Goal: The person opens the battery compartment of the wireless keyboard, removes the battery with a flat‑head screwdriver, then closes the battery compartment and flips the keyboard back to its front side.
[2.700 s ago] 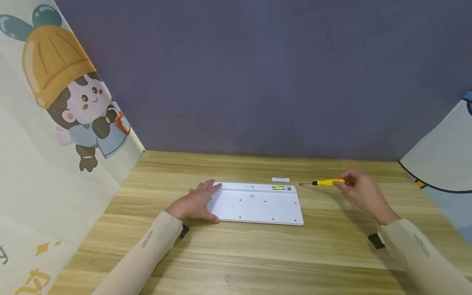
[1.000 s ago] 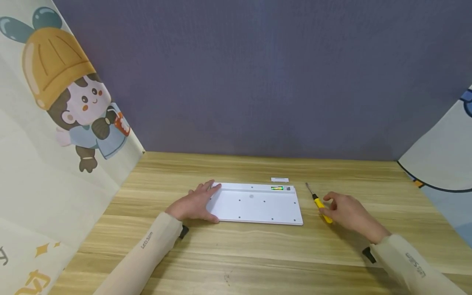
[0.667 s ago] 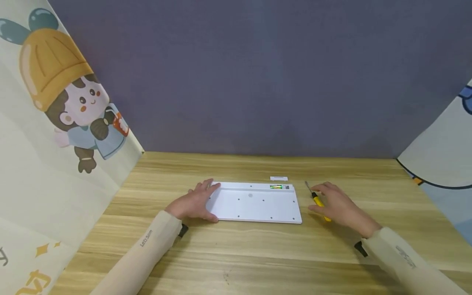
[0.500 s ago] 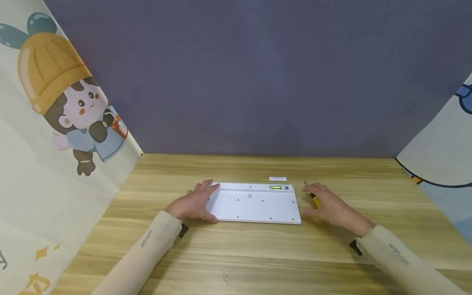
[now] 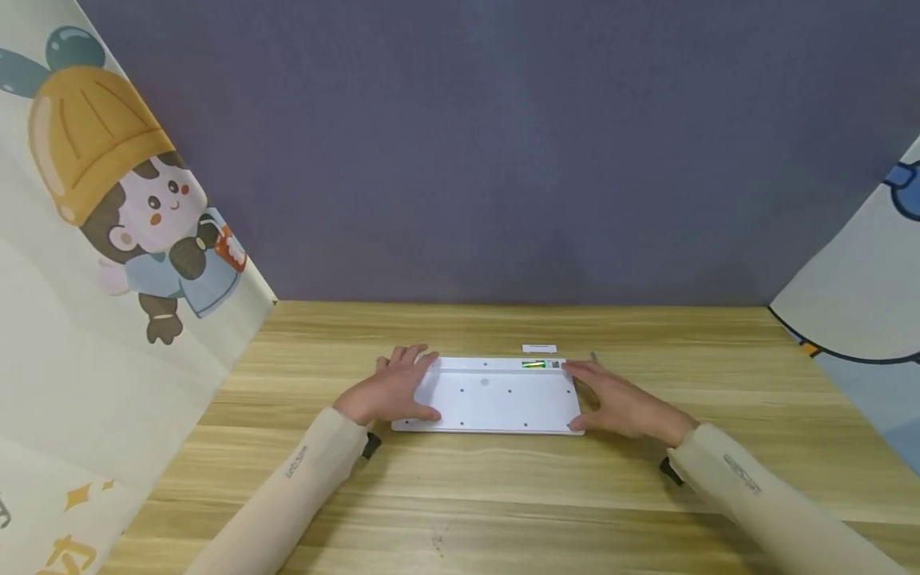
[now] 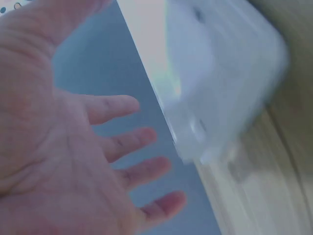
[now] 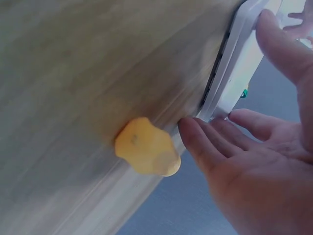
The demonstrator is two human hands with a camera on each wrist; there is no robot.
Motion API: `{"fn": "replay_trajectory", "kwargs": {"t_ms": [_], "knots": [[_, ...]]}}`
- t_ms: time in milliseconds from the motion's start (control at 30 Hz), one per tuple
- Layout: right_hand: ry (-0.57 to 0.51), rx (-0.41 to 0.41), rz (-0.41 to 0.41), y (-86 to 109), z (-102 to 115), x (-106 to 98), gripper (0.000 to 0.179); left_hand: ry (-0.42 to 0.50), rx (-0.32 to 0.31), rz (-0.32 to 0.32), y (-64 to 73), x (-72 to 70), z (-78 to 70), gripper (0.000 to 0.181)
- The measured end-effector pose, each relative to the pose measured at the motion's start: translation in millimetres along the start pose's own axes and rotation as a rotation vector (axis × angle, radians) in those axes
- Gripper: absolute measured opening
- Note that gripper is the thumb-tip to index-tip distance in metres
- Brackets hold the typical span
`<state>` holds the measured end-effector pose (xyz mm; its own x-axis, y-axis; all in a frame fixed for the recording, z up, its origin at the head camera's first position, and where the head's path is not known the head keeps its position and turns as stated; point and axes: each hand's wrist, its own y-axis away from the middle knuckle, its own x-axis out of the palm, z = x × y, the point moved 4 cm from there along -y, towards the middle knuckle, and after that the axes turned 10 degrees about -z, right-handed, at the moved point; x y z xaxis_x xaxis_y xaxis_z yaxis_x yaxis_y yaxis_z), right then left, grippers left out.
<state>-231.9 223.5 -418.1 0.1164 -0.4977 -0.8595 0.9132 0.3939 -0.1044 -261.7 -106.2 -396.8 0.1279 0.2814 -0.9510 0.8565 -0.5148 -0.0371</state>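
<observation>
A white keyboard lies underside up on the table, dotted with small screws. In its uncovered battery slot sits a green battery. My left hand is spread over the keyboard's left end; the left wrist view shows its fingers apart from the blurred white corner. At the right end is my right hand, thumb at the near edge and index fingertip at the far corner, fingers fairly straight. Behind that hand lies a screwdriver, mostly hidden in the head view; its yellow handle shows in the right wrist view.
A small white battery cover lies just beyond the keyboard's far edge. The wooden table ends at a dark upright panel, with printed cartoon sheets at both sides.
My right hand has put the screwdriver down, let it go and moved left to the keyboard's right end. My left hand has shifted slightly right, uncovering the keyboard's near left corner.
</observation>
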Motion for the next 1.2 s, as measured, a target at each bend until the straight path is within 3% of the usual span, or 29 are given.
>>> {"fn": "replay_trajectory", "kwargs": {"t_ms": [133, 300, 600, 900, 1200], "knots": [[-0.004, 0.017, 0.014, -2.8, -1.0, 0.4, 0.094, -0.002, 0.092, -0.017, -12.6, 1.6, -19.0, 0.088], [0.002, 0.043, 0.028, -4.2, 0.3, 0.3, 0.095, 0.023, 0.194, 0.017, -30.4, 9.0, -42.3, 0.080], [0.009, 0.090, 0.043, -6.7, 5.4, -0.7, 0.093, -0.029, 0.258, 0.075, -71.0, 31.8, -72.9, 0.055], [0.026, 0.097, 0.059, -6.7, 8.6, -1.1, 0.092, -0.079, 0.273, 0.108, -98.6, 41.2, -93.8, 0.046], [0.038, 0.110, 0.067, -6.2, 8.2, -1.6, 0.092, -0.023, 0.194, 0.098, -112.2, 45.3, -105.0, 0.034]]}}
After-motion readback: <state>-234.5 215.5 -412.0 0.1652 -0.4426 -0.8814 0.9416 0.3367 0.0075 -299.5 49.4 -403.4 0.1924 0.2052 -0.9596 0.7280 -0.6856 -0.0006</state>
